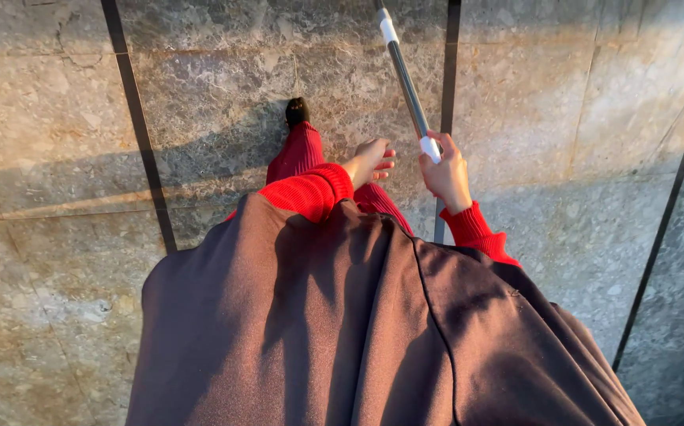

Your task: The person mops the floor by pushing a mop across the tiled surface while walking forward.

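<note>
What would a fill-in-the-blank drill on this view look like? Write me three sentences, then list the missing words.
1. The right hand grips the pole at its ____ end cap.
2. The left hand holds ____, its fingers loosely curled.
3. Both sleeves that show at the wrists are ____ in colour.

Missing words: white; nothing; red
</note>
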